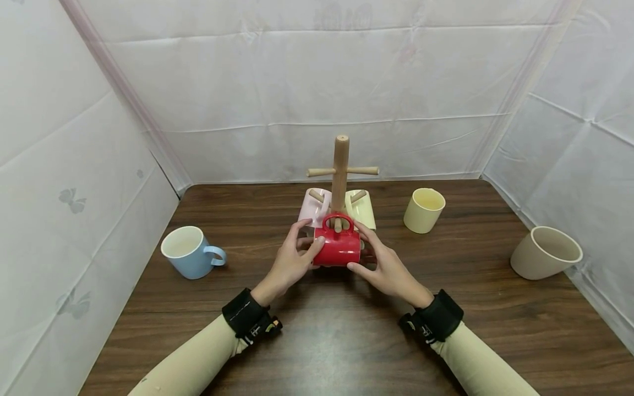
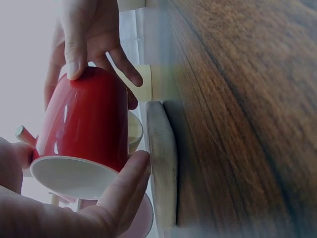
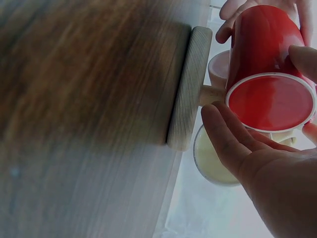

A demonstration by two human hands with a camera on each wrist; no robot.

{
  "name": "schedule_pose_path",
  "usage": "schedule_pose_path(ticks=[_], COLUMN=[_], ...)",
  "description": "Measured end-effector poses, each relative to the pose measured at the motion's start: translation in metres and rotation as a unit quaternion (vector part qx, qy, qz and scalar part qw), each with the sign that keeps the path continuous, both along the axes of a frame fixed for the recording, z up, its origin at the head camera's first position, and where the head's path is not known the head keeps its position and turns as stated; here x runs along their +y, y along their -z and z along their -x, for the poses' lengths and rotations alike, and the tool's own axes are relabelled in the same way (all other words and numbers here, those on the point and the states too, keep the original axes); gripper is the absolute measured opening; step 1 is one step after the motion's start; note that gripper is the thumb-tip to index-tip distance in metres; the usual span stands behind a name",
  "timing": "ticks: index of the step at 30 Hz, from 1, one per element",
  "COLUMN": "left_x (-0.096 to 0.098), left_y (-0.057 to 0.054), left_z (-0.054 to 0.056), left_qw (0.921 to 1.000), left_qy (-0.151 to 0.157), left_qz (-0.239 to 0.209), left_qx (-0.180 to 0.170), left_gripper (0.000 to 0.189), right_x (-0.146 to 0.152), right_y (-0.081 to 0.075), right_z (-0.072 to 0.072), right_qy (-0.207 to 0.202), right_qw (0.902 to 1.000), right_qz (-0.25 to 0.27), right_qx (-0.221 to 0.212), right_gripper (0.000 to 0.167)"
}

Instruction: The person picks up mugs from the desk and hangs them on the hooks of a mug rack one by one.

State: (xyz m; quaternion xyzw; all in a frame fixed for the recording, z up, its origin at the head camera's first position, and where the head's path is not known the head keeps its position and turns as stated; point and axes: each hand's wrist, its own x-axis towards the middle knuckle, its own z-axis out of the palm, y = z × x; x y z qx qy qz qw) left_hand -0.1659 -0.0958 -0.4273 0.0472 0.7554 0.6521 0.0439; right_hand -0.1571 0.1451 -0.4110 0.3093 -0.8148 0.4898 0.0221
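Observation:
A red mug (image 1: 337, 250) lies sideways in front of a wooden mug tree (image 1: 340, 159), its handle looped upward around the tree's front peg (image 1: 338, 225). My left hand (image 1: 287, 264) holds the mug at its open rim end, thumb on the front. At the base end, my right hand (image 1: 391, 269) grips it with thumb and fingers. The right wrist view shows the red base close to the right fingers (image 3: 230, 136). Behind it, a pink mug (image 1: 309, 210) and a pale yellow mug (image 1: 365, 213) hang from the lower pegs.
On the left stands a light blue mug (image 1: 190, 264), its handle toward the middle. To the right are a yellow cup (image 1: 421, 217) and, farther out, a beige cup (image 1: 537, 261). The tree's wooden base (image 2: 163, 168) rests on the tabletop. White sheeting (image 1: 317, 77) encloses the table.

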Motion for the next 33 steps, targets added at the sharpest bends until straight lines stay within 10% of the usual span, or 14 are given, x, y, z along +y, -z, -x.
schedule_pose_path(ticks=[10, 33], left_x=[-0.001, -0.013], left_y=[0.000, 0.002], left_z=[0.000, -0.006], left_qw=[1.0000, 0.9997], left_qy=[0.007, 0.024], left_qz=[0.002, 0.002], left_qx=[0.005, 0.009], left_gripper=[0.063, 0.055], right_x=[0.007, 0.054], right_y=[0.031, 0.030], right_z=[0.019, 0.019], right_qy=[0.006, 0.029], right_qw=[0.9999, 0.9989], right_qz=[-0.008, -0.036], right_qx=[0.003, 0.004], right_gripper=[0.096, 0.087])
